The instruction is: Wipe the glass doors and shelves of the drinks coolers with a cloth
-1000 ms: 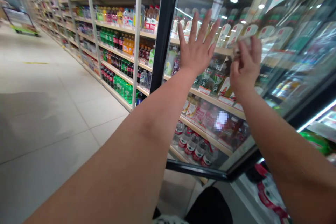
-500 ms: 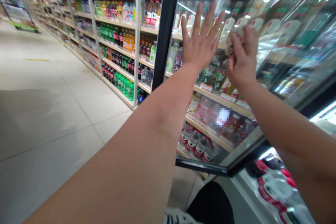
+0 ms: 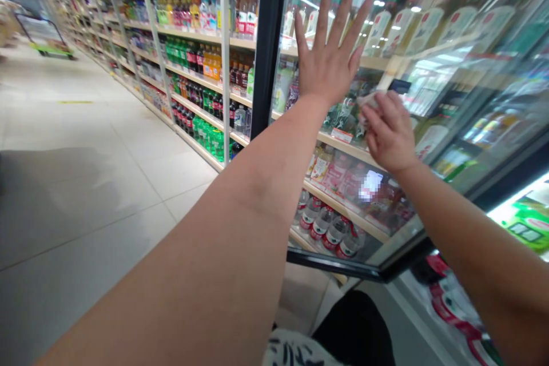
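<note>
A black-framed glass door (image 3: 338,264) stands swung out in front of me. My left hand (image 3: 328,66) lies flat against the upper part of its pane, fingers spread wide. Lower and to the right, my right hand (image 3: 390,131) presses a crumpled pale cloth (image 3: 368,102) to the glass, its fingers bent over it. Most of the cloth is hidden under the fingers. Shelved bottles show through the pane, mixed with reflections.
Long shelves of drink bottles (image 3: 210,60) run away on the left, beside a tiled floor (image 3: 86,194). A green-based cart (image 3: 51,48) stands far off. Packed bottles (image 3: 454,303) fill a lit space at lower right, beyond the door frame.
My right hand has slid down the glass with the cloth. My left hand remains spread on the pane. The view has shifted slightly.
</note>
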### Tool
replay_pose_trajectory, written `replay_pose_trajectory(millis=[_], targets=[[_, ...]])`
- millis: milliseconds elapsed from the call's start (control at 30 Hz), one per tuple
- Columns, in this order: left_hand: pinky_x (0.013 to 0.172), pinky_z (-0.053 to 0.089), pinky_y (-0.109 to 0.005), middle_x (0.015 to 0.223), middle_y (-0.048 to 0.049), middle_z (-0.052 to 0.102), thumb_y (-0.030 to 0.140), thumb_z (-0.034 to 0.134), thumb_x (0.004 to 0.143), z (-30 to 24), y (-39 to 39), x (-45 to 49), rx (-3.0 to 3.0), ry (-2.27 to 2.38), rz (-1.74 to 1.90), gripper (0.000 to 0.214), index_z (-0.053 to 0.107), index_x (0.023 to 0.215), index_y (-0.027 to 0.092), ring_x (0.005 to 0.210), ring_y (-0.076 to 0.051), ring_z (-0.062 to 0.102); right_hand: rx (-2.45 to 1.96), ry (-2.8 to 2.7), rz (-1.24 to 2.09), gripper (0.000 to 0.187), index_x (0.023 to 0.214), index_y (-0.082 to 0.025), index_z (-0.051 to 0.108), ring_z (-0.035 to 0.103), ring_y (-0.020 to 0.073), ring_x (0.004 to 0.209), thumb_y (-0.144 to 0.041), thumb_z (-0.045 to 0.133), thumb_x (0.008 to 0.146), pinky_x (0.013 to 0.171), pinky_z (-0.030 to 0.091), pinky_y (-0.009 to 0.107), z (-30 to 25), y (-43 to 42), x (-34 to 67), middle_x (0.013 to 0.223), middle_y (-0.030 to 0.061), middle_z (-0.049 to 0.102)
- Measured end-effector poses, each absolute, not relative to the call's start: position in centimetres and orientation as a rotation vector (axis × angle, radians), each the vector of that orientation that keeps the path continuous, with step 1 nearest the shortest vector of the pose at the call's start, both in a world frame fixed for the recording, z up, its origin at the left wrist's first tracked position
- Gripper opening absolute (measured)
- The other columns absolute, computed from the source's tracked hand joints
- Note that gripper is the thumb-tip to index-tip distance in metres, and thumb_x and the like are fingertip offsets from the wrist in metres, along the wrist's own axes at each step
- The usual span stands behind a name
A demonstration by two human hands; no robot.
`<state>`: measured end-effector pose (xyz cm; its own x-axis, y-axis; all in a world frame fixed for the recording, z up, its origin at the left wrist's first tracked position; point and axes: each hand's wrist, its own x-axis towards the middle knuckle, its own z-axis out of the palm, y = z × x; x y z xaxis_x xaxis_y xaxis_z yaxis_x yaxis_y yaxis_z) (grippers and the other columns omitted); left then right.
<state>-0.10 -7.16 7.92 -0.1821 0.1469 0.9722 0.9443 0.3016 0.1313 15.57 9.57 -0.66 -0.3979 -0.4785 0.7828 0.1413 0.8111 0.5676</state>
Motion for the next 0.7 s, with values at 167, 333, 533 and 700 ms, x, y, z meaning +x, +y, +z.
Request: replay_pose_trajectory(millis=[167,333,533,700], targets=[[0.134,-0.01,-0.061,0.169,0.0187,0.024,0.034,0.035,0.097,8.0,-7.5,0.2,-0.998,-1.553,-1.001,0.066,0.041,0.162,0.04,0.164,-0.022,-0.009,0.107,-1.695,-0.474,0.06,0.164,-0.02,0.037,0.015,0.0317,0.164,-0.018,0.037,0.105,0.133,0.021,0.06,-1.5,10.0,16.8,0.174,0.0107,0.022],[0.134,-0.007,-0.06,0.169,0.0197,0.023,0.036,0.029,0.098,7.8,-7.5,0.3,-0.969,-1.583,-0.966,0.066,0.039,0.163,0.042,0.162,-0.016,-0.013,0.322,-2.129,-0.722,0.054,0.153,-0.033,0.053,0.039,0.0262,0.155,-0.023,0.054,0.1,0.127,0.039,0.053,-3.4,8.9,17.1,0.162,0.0004,0.048],[0.131,-0.014,-0.064,0.173,0.011,0.022,0.03,0.023,0.102,7.6,-6.9,0.5,-0.964,-1.563,-0.905,0.065,0.035,0.166,0.032,0.164,-0.025,-0.009,0.097,-1.667,-0.565,0.064,0.164,-0.024,0.041,0.023,0.0303,0.162,-0.017,0.044,0.1,0.132,0.026,0.055,-1.3,9.3,16.5,0.172,0.0074,0.028],[0.133,-0.007,-0.063,0.171,0.0165,0.026,0.035,0.027,0.109,7.2,-7.6,-0.1,-0.868,-1.579,-0.757,0.054,0.033,0.163,0.037,0.156,-0.014,-0.032,0.397,-2.005,-0.704,0.063,0.16,-0.024,0.045,0.027,0.0309,0.16,-0.019,0.052,0.098,0.129,0.035,0.056,-2.3,7.1,15.0,0.167,0.0063,0.04]])
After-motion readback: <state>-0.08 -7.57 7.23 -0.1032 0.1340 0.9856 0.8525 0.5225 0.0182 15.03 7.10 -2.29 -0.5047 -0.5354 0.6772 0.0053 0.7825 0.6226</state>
